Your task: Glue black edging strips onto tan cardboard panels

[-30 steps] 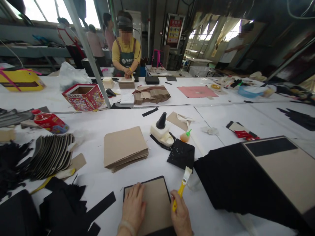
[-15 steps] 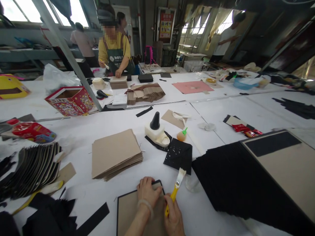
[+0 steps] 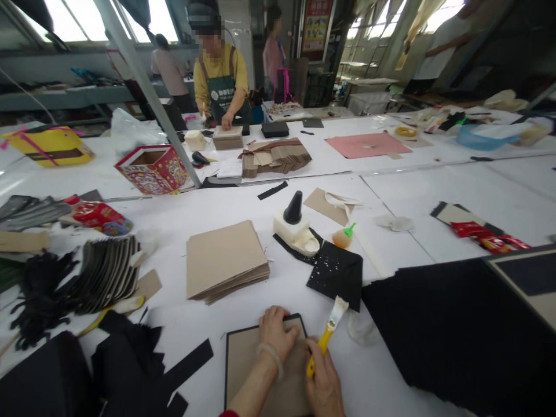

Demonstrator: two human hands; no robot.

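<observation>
My left hand (image 3: 278,339) lies on a grey-brown board (image 3: 244,359) edged in black, near its far right corner. Its fingers are bent a little, the thumb stands apart, and nothing is held in it. At the board's right edge, my right hand (image 3: 324,379) is closed round the yellow handle of a paintbrush (image 3: 328,336). White paste coats the bristles, which point up and away. Beyond the brush is a black sheet (image 3: 336,272) speckled with white. A white plastic container with a black cone (image 3: 293,208) stands just behind that sheet.
A stack of grey-brown boards (image 3: 228,255) sits left of centre. Black sheets (image 3: 456,324) spread at the right. Black strips (image 3: 108,272) and scraps (image 3: 125,359) lie left. A metal pole (image 3: 152,92) rises beyond, and a co-worker (image 3: 221,81) stands across the table.
The view has turned left, so the tabletop things sit farther right in it. My hands keep much the same hold on board and paintbrush. The co-worker's brush hand is lower.
</observation>
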